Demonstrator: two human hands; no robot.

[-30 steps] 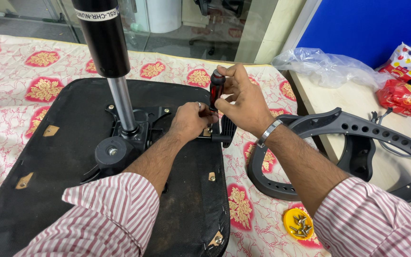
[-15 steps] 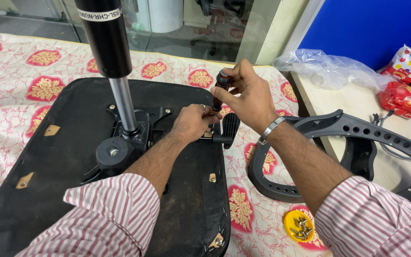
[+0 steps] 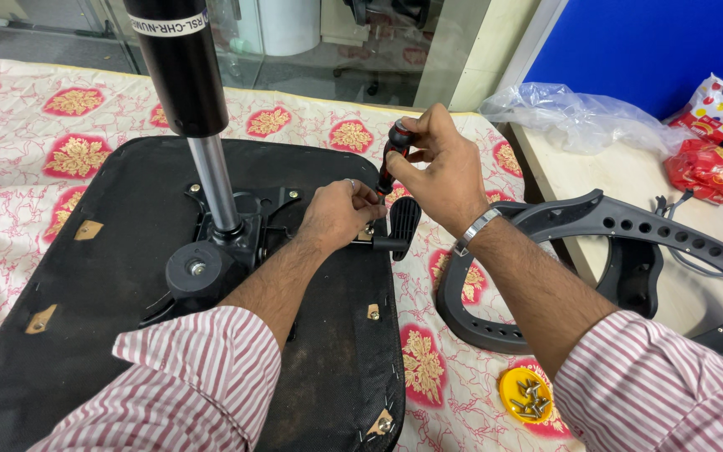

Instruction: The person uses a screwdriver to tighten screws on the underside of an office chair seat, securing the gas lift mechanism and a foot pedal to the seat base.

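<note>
An upturned black chair seat (image 3: 110, 276) lies on a patterned cloth, with its metal mechanism (image 3: 244, 226) and an upright gas cylinder (image 3: 182, 75) in the middle. My right hand (image 3: 437, 172) grips the red-and-black handle of a screwdriver (image 3: 393, 146), held upright over the seat's right edge. My left hand (image 3: 340, 213) pinches at the screwdriver's tip, beside the black lever paddle (image 3: 403, 224). Whatever sits under the tip is hidden by my fingers.
Two black curved armrests (image 3: 621, 226) lie to the right on the cloth. A yellow lid with several screws (image 3: 525, 393) sits near my right sleeve. A wooden table (image 3: 596, 167) at the right carries a clear plastic bag (image 3: 571, 113) and red snack packets (image 3: 709, 167).
My right hand has shifted slightly on the screwdriver handle, as if turning it. My left hand stays at the tip. The chair seat has not moved.
</note>
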